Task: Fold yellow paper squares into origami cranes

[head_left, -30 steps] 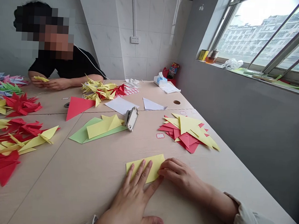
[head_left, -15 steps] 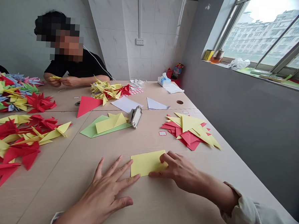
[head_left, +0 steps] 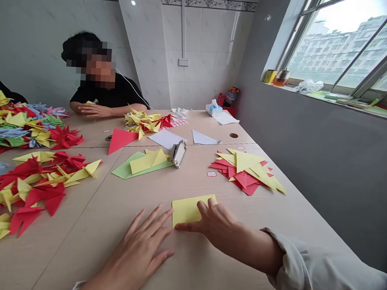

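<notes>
Right in front, the left hand (head_left: 136,246) is lying spread on the pale table (head_left: 87,252), fingers fanned and tips just beside the edge of the yellow sheet (head_left: 188,209). The right hand (head_left: 218,228) is arching over that sheet from four o'clock, fingers bent on top and thumb reaching along its lower edge. Pinching or only pressing? Can't tell from this angle! The sheet is lying flat at twelve o'clock, right between the hands.

Here's the danger: with only the right hand on it, one sideways push could be skating the sheet across that smooth top and knocking any fold out of line. The baggy sleeve (head_left: 323,273) could be catching loose paper too.

Further out, the red-and-yellow stack (head_left: 247,169) is sitting at one o'clock, with the green sheet (head_left: 123,171) and stapler (head_left: 179,153) toward eleven. Folded red and yellow cranes (head_left: 44,193) are heaped at ten. Across the table, a co-worker's hands (head_left: 93,110) are resting together beside the yellow-and-red crane pile (head_left: 145,123). The tissue box (head_left: 213,108) is standing far off at twelve, and no brand or writing is readable anywhere.
</notes>
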### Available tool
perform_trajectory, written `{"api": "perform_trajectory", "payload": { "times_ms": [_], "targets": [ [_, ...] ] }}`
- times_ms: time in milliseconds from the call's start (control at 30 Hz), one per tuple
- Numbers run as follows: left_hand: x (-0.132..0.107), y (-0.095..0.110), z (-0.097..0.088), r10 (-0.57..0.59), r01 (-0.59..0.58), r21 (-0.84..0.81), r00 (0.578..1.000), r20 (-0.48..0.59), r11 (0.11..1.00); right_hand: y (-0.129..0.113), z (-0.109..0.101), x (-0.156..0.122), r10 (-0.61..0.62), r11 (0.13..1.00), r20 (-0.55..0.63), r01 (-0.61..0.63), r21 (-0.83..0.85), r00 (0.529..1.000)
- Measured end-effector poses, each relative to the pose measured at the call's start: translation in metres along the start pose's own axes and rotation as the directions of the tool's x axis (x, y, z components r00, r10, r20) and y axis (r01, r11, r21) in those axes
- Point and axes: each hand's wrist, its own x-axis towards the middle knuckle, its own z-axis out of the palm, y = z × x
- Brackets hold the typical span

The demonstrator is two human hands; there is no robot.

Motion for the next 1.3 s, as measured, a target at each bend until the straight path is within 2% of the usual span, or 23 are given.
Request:
{"api": "perform_trajectory", "payload": {
  "times_ms": [133,233,300,400,500,600,700,767,833,900,1000,1100,1300],
  "targets": [
    [0.015,0.009,0.006,0.081,-0.082,-0.015,0.997,-0.008,0.997,-0.002,0.001,-0.001,0.009,1.000,0.005,-0.009,-0.021,1.000],
    [0.017,0.010,0.012,0.133,-0.133,-0.008,0.991,0.001,0.991,0.001,0.007,-0.007,0.001,0.999,0.039,-0.002,0.032,0.999],
    [0.014,0.010,0.015,0.136,-0.136,0.009,0.991,-0.008,0.991,0.010,0.010,-0.015,0.000,0.992,0.104,-0.013,0.125,0.995],
    [0.010,0.009,0.015,0.140,-0.139,0.041,0.990,-0.020,0.989,0.030,0.012,-0.035,0.043,0.962,0.211,-0.098,0.256,0.976],
    [0.008,0.008,0.016,0.155,-0.153,0.073,0.988,-0.026,0.986,0.051,0.011,-0.059,0.062,0.949,0.230,-0.128,0.287,0.971],
    [0.011,0.011,0.019,0.149,-0.144,0.087,0.987,-0.058,0.986,0.064,0.008,-0.072,0.128,0.952,0.257,-0.191,0.241,0.958],
    [0.023,0.025,0.021,0.081,-0.075,0.046,0.987,-0.137,0.996,0.064,0.005,-0.065,0.246,0.924,0.292,-0.315,0.218,0.924],
    [0.038,0.039,0.020,-0.015,0.010,-0.035,0.987,-0.160,0.999,0.058,0.006,-0.053,0.316,0.862,0.258,-0.390,0.323,0.913],
    [0.055,0.050,0.018,-0.080,0.060,-0.137,0.986,-0.144,0.989,0.048,0.010,-0.039,0.319,0.784,0.200,-0.377,0.492,0.926],
    [0.069,0.055,0.016,-0.112,0.077,-0.257,0.986,-0.127,0.963,0.039,0.018,-0.028,0.269,0.744,0.164,-0.313,0.590,0.949],
    [0.081,0.047,0.015,-0.126,0.067,-0.413,0.985,-0.117,0.908,0.033,0.031,-0.019,0.288,0.742,0.146,-0.317,0.591,0.946],
    [0.082,0.033,0.014,-0.105,0.031,-0.507,0.987,-0.118,0.862,0.034,0.039,-0.014,0.286,0.773,0.124,-0.305,0.555,0.950],
    [0.081,0.017,0.013,-0.101,0.026,-0.539,0.989,-0.111,0.842,0.045,0.040,-0.008,0.271,0.801,0.128,-0.297,0.520,0.954]
  ]
}}
